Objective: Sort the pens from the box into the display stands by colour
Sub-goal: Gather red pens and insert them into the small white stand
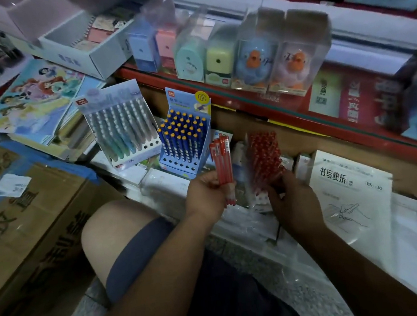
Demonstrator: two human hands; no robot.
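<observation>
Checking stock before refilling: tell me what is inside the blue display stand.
The blue display stand holds blue pens with orange tips standing in rows; the front holes are empty. The pens' lower ends are hidden inside the base.

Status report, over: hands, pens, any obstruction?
Left hand grips a few red pens. Right hand grips a blurred red bundle. Blue stand beyond the hands, front holes free.
</observation>
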